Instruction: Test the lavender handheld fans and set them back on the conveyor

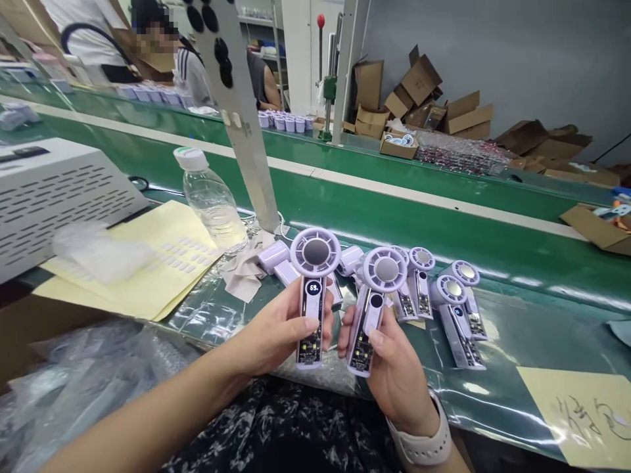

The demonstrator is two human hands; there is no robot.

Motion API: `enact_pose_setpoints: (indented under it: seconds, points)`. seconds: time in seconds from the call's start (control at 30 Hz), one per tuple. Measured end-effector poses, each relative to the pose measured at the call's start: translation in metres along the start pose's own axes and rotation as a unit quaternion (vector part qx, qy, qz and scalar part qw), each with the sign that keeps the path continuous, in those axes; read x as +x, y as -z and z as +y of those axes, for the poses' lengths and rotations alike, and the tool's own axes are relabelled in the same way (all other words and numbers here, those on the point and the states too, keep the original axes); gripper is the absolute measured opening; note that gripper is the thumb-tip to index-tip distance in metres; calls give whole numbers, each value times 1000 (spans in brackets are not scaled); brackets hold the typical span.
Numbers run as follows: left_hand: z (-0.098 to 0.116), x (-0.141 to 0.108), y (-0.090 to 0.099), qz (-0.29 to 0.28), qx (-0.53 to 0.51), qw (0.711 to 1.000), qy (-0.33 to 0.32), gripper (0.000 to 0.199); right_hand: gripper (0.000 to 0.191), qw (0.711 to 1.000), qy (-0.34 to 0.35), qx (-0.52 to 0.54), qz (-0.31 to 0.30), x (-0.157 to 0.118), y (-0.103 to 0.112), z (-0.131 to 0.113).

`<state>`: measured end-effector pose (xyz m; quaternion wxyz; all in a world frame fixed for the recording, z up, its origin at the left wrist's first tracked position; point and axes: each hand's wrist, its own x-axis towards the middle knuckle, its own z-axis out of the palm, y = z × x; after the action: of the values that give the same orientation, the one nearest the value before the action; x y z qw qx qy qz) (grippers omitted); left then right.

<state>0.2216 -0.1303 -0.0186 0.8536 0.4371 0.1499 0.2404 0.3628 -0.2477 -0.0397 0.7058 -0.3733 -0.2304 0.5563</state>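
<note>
My left hand is closed around a lilac handheld fan, thumb on its front; the small round display reads about 69 and bare circuitry shows in the lower handle. Beside it, my right hand grips a second lilac handheld fan, whose round display is dark. Its thumb rests on the handle's front. Both fans are held upright, heads away from me, a short gap between them. Several more lilac fans lie on the green bench just beyond and to the right; one shows a lit display.
At left stand a water bottle, yellow sheets with small white pieces, and a vented white box. A metal post rises ahead. A handwritten yellow paper lies right. Co-workers and cardboard boxes are beyond the green conveyor.
</note>
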Motion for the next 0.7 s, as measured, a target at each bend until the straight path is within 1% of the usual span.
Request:
enact_pose_setpoints:
  seconds: [0.1,0.17,0.27,0.33,0.43,0.53,0.57,0.6,0.63,0.7]
  points:
    - [0,1,0,6,-9,1000,-6,43,20,1000,2,-3,4,1,1,0]
    - [0,0,0,1,-16,1000,-7,41,17,1000,8,-11,5,2,0,-1]
    - [1,-2,2,-11,-14,1000,-9,41,19,1000,6,-20,-8,3,1,-4]
    - [1,-1,3,-4,-3,1000,-11,41,20,999,1,-38,-4,5,2,-5]
    - [-3,4,7,31,-1,1000,-4,41,20,998,-1,-64,26,7,1,-3]
    - [-8,7,13,95,-3,995,-4,38,19,996,-6,-71,52,7,-2,0]
    - [-8,7,14,109,-3,994,-4,38,20,995,-4,-77,63,7,-3,1]
    - [-8,5,16,108,-5,994,-3,39,21,994,-6,-83,71,5,-2,1]
    - [-7,3,17,90,-7,996,1,40,23,993,-16,-87,75,4,0,1]
    - [-5,-3,17,21,4,1000,6,43,31,992,-58,-92,64,2,7,2]
